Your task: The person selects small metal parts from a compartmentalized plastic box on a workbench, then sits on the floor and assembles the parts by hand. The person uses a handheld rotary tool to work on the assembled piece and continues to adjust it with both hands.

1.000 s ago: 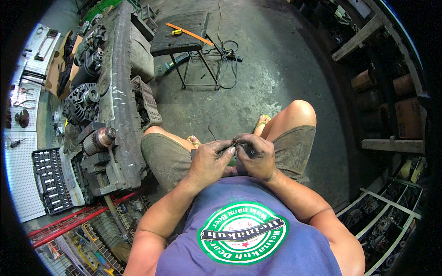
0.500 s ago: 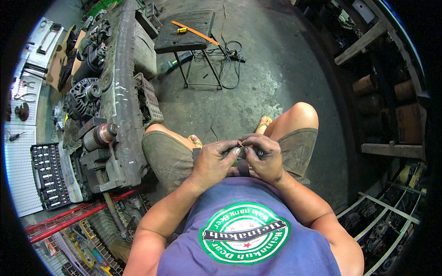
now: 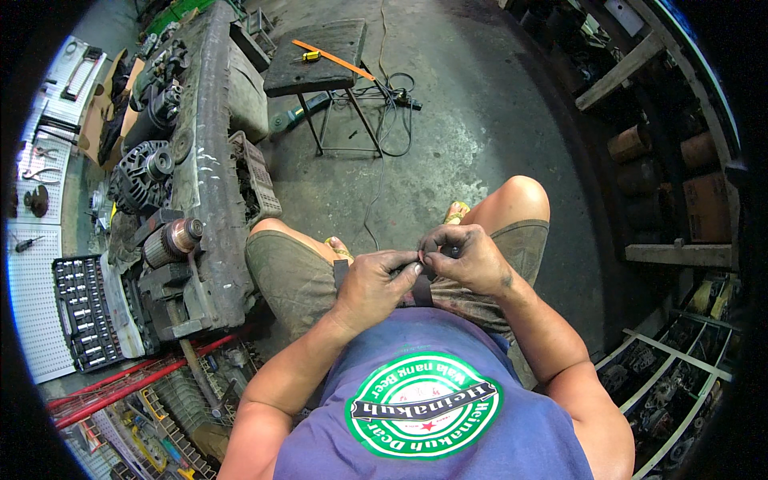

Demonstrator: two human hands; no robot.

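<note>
Above my lap, my two hands meet at the fingertips. My left hand point(image 3: 373, 286) is closed, thumb and forefinger pinching a tiny reddish-dark piece point(image 3: 421, 256). From the other side, the thumb and forefinger of my right hand point(image 3: 474, 262) close on the same spot. A dark, round-ended object point(image 3: 455, 252) sits in the curl of my right fingers; most of it is hidden, and I cannot tell its kind. Both hands look blackened with grime.
On my left, a workbench point(image 3: 210, 240) carries an alternator point(image 3: 144, 172) and a copper-ended armature point(image 3: 178, 240). A socket set point(image 3: 86, 312) lies beyond. Ahead stands a stool point(image 3: 320, 72) with an orange strip point(image 3: 336, 60), an angle grinder point(image 3: 300, 112) and cables below. Shelving point(image 3: 680, 254) lines the right.
My right hand has turned and risen slightly, its wrist swinging right, so the round-ended object shows less. My left hand stays nearly in place, the fingertips still together.
</note>
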